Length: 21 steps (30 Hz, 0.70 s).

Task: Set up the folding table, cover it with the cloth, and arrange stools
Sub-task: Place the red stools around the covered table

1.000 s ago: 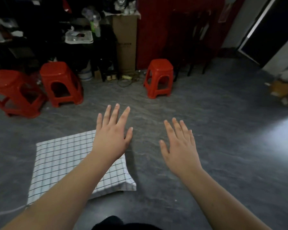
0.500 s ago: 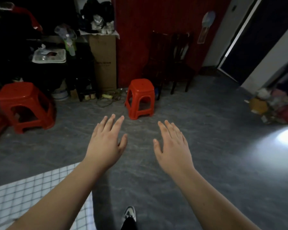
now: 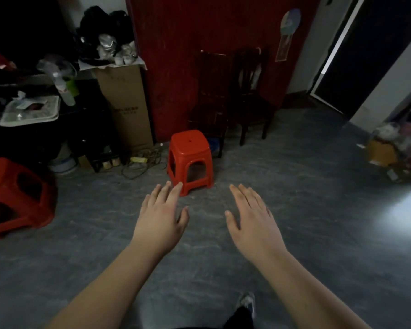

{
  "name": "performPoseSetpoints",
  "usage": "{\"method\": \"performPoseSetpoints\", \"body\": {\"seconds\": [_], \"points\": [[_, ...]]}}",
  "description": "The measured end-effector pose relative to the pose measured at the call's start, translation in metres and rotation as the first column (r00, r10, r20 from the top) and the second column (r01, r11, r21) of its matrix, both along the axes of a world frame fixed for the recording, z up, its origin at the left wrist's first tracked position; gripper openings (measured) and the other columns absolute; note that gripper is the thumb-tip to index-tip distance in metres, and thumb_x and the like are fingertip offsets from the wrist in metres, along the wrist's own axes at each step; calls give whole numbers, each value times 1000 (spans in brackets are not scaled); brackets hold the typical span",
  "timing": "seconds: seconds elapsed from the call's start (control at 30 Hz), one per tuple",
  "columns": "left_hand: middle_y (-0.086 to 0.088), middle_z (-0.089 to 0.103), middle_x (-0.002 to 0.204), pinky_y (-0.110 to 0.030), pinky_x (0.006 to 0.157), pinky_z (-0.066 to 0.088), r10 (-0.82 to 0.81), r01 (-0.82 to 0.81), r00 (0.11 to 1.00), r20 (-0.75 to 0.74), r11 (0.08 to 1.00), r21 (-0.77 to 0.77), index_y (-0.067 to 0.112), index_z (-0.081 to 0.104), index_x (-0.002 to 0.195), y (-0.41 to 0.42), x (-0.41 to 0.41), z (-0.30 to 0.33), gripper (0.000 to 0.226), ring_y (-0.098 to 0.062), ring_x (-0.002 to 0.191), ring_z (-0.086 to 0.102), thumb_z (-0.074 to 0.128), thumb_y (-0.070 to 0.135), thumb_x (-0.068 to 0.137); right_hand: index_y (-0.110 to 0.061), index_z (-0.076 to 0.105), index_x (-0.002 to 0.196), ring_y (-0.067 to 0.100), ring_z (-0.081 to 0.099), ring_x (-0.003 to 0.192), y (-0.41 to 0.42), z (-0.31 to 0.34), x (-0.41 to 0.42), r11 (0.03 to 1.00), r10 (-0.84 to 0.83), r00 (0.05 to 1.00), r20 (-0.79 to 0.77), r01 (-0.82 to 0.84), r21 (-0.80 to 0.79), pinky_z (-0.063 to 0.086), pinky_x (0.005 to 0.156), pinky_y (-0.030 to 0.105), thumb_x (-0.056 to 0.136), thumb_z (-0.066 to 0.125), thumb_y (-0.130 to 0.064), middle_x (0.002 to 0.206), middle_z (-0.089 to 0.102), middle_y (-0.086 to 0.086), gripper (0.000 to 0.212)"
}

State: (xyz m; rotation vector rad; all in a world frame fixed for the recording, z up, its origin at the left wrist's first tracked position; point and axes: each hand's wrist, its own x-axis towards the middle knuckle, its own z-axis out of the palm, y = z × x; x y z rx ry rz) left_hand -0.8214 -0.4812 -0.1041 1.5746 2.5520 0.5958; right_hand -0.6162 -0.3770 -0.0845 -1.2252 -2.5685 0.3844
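Note:
A small red plastic stool (image 3: 189, 160) stands upright on the grey floor ahead, near the red wall. A second red stool (image 3: 17, 195) sits at the left edge, partly cut off. My left hand (image 3: 161, 217) is stretched forward, palm down, fingers apart and empty; its fingertips overlap the near stool's front leg in the view, though contact cannot be told. My right hand (image 3: 252, 219) is held out beside it, also spread and empty. No folding table or cloth is in view.
Two dark wooden chairs (image 3: 233, 96) stand against the red wall behind the stool. A tall cardboard box (image 3: 126, 105) and a cluttered dark table (image 3: 33, 110) fill the left. Cables (image 3: 142, 162) lie on the floor. A pile of bags (image 3: 399, 148) sits at the right, with a dark doorway (image 3: 365, 43) beyond.
My view has risen and moved forward toward the middle stool. The checked cloth on the floor has dropped out of sight. Both hands stay spread in front of me.

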Motion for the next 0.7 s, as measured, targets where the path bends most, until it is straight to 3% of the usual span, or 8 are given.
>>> {"method": "performPoseSetpoints", "body": {"seconds": [0.27,0.5,0.7], "points": [[-7,34,159,-50,119,25,87,-90,993,-80,996,-27,26,33,151,197,-36,-17,72,-30,148,25,24,58,87,-32,18,157,14,10,152,221,-19,-43,995,98,995,34,-99,14,23,118,39,99,38,-50,165,19,-5,64],[-8,40,155,-52,116,31,220,-225,973,-71,972,-70,27,34,148,311,-88,-31,66,-31,146,30,28,58,91,-30,20,157,16,11,152,370,-28,-117,977,214,972,94,-211,-34,27,117,43,100,37,-50,164,22,-4,63],[-10,38,156,-52,117,28,357,-351,933,41,930,-113,23,35,150,398,-170,-82,65,-32,146,28,38,53,93,-30,22,156,16,12,152,480,-69,-211,954,299,941,157,-288,-87,23,119,42,99,39,-49,164,23,-4,63]]}}
